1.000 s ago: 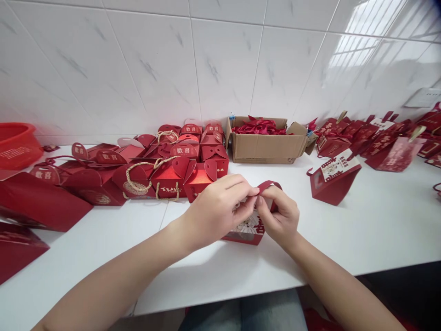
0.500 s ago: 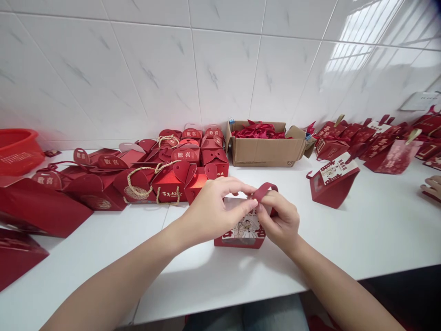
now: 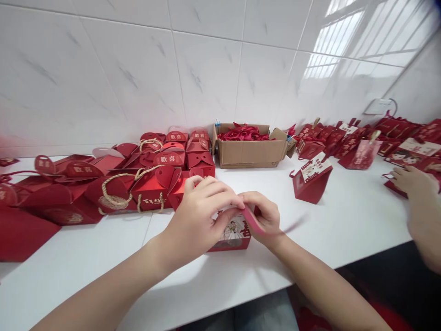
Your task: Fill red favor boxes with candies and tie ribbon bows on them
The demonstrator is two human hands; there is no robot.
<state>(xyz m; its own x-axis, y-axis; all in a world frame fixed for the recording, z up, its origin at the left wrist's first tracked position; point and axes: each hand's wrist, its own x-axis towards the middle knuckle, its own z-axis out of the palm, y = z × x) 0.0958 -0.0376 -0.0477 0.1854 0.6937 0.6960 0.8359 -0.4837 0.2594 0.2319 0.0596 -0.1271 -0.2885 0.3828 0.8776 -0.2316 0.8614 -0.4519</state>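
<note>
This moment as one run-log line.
left hand: fingertips at ribbon | right hand: beside ribbon, grip hidden | printed box: partly behind left hand

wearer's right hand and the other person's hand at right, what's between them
In the head view, a red box stands on the white table between the wearer's right hand and the other person's hand; a blurred ribbon also juts out beside the former.
</note>
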